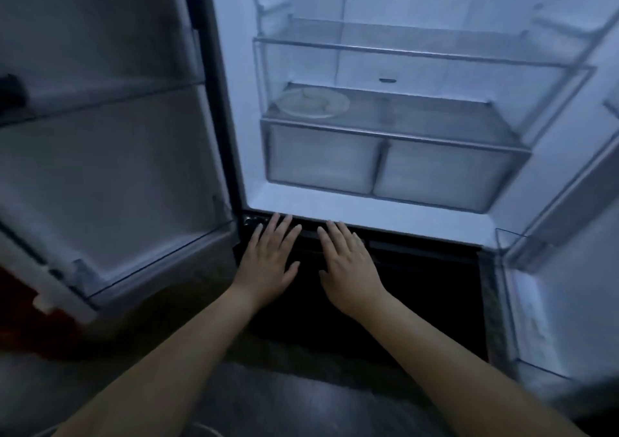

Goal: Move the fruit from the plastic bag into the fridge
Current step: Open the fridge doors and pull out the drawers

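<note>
Head view: fridge (335, 207) straight ahead, both doors swung wide. Left door (100, 185) fills the left side, its bins bare; right door (569, 208) sits at the right edge. Inside are glass shelves (402, 51), and a pale plate (313, 103) sits on the left of the lower shelf. Two frosted crisper drawers (321, 158) sit side by side under it, both closed.

Left hand (268, 255) and right hand (348, 262) are flat, palms down, fingers straight and slightly spread, holding nothing. They lie near each other on the dark lower compartment front (418, 286), fingertips at the white sill.

Red object (20, 302) is low left behind the door, blurred. Dark floor (301, 403) is below the forearms.
</note>
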`<action>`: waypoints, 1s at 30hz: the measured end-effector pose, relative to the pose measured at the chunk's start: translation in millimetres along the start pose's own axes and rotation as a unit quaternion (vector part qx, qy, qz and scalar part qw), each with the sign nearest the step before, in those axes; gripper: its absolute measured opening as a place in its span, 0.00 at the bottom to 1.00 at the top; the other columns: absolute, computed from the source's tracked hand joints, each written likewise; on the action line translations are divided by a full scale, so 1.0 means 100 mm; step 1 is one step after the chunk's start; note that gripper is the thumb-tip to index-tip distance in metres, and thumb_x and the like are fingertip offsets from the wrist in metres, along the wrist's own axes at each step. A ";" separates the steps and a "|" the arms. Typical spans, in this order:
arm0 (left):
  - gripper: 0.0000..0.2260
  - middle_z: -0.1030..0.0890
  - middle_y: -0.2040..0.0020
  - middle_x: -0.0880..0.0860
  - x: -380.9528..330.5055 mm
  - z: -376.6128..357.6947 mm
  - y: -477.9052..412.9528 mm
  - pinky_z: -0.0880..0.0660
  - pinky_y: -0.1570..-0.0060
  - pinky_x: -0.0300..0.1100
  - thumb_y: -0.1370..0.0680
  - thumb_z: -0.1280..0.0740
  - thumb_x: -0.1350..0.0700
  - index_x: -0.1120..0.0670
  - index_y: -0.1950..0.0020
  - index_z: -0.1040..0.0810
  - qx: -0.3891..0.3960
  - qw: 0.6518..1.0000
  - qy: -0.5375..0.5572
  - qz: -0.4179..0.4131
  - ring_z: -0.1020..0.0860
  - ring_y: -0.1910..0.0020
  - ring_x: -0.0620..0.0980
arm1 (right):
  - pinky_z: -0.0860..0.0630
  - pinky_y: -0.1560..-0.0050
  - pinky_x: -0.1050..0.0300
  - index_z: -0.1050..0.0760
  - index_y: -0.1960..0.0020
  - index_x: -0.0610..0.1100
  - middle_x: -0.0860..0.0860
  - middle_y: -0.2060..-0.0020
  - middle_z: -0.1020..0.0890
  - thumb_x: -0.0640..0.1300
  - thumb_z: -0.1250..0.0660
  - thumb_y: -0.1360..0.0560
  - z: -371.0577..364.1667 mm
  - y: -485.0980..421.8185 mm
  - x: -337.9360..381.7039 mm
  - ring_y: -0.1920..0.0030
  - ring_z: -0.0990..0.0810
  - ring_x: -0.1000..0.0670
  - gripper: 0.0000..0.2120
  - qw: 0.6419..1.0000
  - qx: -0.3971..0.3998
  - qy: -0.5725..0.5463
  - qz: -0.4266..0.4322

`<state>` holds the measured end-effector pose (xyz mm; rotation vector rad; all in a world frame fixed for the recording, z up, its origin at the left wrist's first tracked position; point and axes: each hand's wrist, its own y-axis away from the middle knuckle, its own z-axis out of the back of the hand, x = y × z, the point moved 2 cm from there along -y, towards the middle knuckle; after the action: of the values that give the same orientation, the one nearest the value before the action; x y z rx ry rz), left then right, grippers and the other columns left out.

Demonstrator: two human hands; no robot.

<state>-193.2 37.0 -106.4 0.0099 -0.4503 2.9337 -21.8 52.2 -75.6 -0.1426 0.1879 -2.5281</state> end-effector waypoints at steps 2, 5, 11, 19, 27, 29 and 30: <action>0.29 0.36 0.26 0.57 -0.38 -0.01 -0.25 0.44 0.31 0.54 0.27 0.44 0.44 0.55 0.27 0.35 -0.002 0.999 0.019 -0.049 0.41 0.26 0.56 | 0.41 0.28 0.43 0.40 0.26 0.38 0.40 0.27 0.37 0.48 0.32 0.30 0.08 0.22 -0.34 0.26 0.40 0.40 0.36 0.999 -0.012 0.012 -0.046; 0.29 0.35 0.26 0.56 -0.94 -0.03 -0.53 0.40 0.31 0.54 0.26 0.44 0.44 0.55 0.27 0.37 0.005 0.993 0.042 -0.111 0.40 0.26 0.56 | 0.40 0.30 0.43 0.37 0.28 0.38 0.39 0.28 0.35 0.50 0.31 0.31 0.19 0.56 -0.78 0.27 0.38 0.39 0.36 0.992 -0.017 0.035 -0.120; 0.30 0.35 0.26 0.53 -2.00 -0.10 -0.78 0.38 0.31 0.54 0.27 0.44 0.43 0.52 0.26 0.38 0.050 0.970 0.056 -0.231 0.38 0.27 0.54 | 0.60 0.26 0.48 0.58 0.23 0.41 0.43 0.23 0.57 0.51 0.43 0.21 0.30 1.29 -1.37 0.24 0.61 0.44 0.35 0.973 -0.013 0.040 -0.226; 0.31 0.50 0.23 0.49 -2.85 -0.29 -0.85 0.55 0.28 0.49 0.23 0.41 0.46 0.49 0.23 0.50 0.073 0.936 0.057 -0.340 0.53 0.24 0.51 | 0.61 0.27 0.49 0.59 0.23 0.40 0.43 0.23 0.58 0.51 0.44 0.21 0.22 1.93 -1.71 0.24 0.60 0.44 0.35 0.953 0.015 0.024 -0.302; 0.32 0.64 0.26 0.45 -3.19 -0.43 -0.86 0.58 0.25 0.46 0.20 0.44 0.46 0.48 0.23 0.59 0.116 0.925 0.048 -0.359 0.63 0.25 0.47 | 0.63 0.28 0.52 0.57 0.23 0.40 0.44 0.23 0.54 0.49 0.44 0.21 0.12 2.18 -1.89 0.23 0.57 0.44 0.34 0.954 -0.001 0.002 -0.300; 0.31 0.64 0.26 0.45 -3.25 -0.45 -0.87 0.58 0.25 0.46 0.20 0.44 0.47 0.48 0.23 0.59 0.126 0.923 0.048 -0.361 0.63 0.25 0.48 | 0.57 0.27 0.50 0.50 0.23 0.39 0.43 0.24 0.47 0.49 0.41 0.22 0.09 2.21 -1.96 0.24 0.50 0.43 0.33 0.951 -0.018 0.001 -0.308; 0.31 0.64 0.26 0.45 -3.28 -0.46 -0.87 0.58 0.25 0.46 0.20 0.44 0.47 0.48 0.23 0.59 0.128 0.921 0.046 -0.365 0.63 0.25 0.48 | 0.50 0.27 0.48 0.44 0.25 0.39 0.42 0.25 0.40 0.49 0.37 0.25 0.08 2.24 -1.99 0.25 0.44 0.42 0.33 0.950 -0.024 0.011 -0.310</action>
<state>145.8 76.9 -134.9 0.0592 -0.0200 2.2168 266.8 -17.2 -117.3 -0.2195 0.2419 -3.1551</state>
